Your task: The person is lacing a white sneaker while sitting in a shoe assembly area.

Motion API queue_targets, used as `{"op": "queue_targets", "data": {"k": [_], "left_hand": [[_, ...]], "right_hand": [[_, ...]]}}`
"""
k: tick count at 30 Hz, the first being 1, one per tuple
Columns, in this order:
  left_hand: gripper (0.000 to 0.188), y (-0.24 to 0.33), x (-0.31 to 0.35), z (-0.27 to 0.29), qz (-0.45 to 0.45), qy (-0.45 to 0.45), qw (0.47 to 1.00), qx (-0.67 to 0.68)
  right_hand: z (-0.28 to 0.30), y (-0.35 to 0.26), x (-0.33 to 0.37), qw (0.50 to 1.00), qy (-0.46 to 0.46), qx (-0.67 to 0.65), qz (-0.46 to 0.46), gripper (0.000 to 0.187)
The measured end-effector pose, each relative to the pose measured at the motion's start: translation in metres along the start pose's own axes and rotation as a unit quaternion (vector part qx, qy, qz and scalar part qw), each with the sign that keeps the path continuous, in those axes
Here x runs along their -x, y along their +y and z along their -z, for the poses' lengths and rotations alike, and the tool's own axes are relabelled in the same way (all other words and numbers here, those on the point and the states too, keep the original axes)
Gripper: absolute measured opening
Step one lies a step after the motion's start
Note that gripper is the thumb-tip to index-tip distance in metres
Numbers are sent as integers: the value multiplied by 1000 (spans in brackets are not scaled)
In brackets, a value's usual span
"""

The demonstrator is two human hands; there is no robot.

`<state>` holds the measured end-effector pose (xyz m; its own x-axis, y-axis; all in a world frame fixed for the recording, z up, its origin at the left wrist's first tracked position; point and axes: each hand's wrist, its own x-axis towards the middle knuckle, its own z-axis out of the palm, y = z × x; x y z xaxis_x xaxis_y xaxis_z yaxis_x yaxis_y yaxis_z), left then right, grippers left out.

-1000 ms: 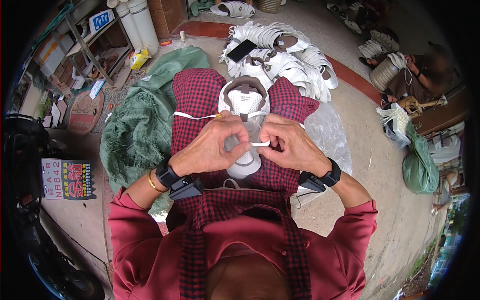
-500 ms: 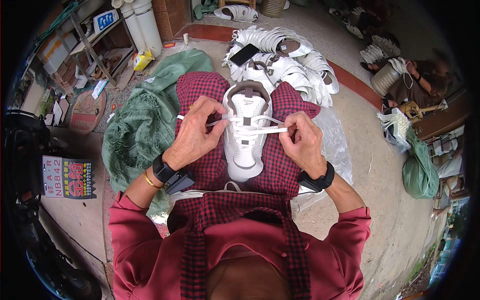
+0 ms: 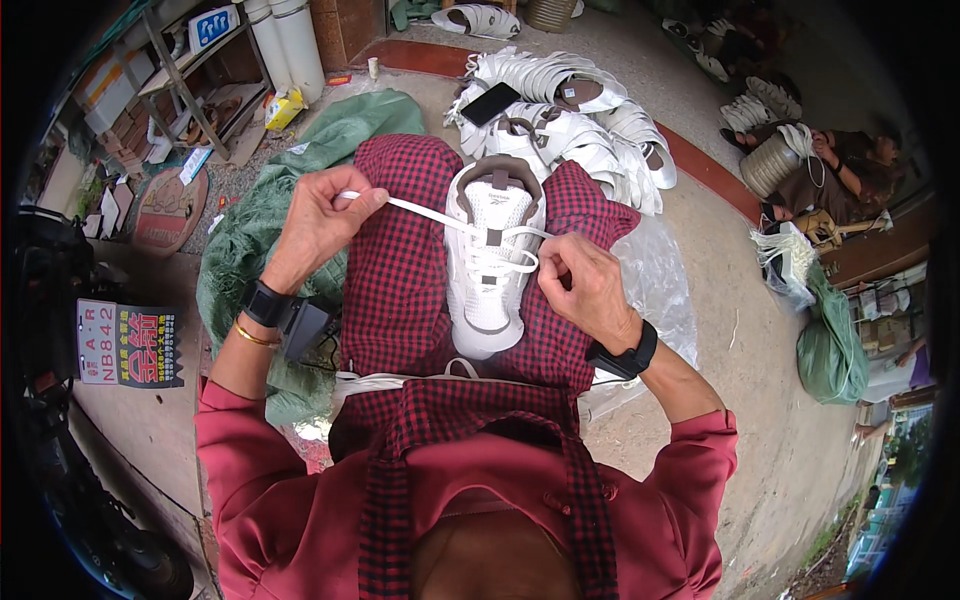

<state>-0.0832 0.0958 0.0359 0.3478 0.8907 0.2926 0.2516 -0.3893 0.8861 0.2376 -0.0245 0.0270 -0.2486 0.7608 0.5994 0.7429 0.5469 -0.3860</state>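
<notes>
We have one white mesh sneaker (image 3: 492, 262) lying on our red checked lap cloth (image 3: 395, 270), a heap of white shoe uppers (image 3: 590, 120) beyond it, a green net sack (image 3: 245, 230) at left. Our left hand (image 3: 322, 222) pinches the flat white lace (image 3: 425, 212) taut; our right hand (image 3: 585, 285) has its fingers closed on the lace near the eyelets.

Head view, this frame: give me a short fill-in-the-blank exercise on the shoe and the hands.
1. The white shoe rests on the person's ____, on red checked cloth.
2. The left hand pulls a white ____ out to the side.
3. The right hand pinches the lace beside the shoe's ____ side.
4. Atop the pile of white shoes beyond lies a black ____.

Missing words: lap; lace; right; phone
</notes>
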Motion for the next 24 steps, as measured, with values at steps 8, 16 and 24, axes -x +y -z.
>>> {"op": "queue_targets", "data": {"k": [8,16,24], "left_hand": [[25,-26,8,43,44,51,995,-67],[17,0,7,-13,-43,24,987,-154],[17,36,10,-56,-232,-79,930,-272]], "right_hand": [[-3,-4,-5,991,-68,-67,-89,27],[8,7,-18,999,22,29,-7,22],[16,-6,-22,981,-129,-59,-131,15]]}}
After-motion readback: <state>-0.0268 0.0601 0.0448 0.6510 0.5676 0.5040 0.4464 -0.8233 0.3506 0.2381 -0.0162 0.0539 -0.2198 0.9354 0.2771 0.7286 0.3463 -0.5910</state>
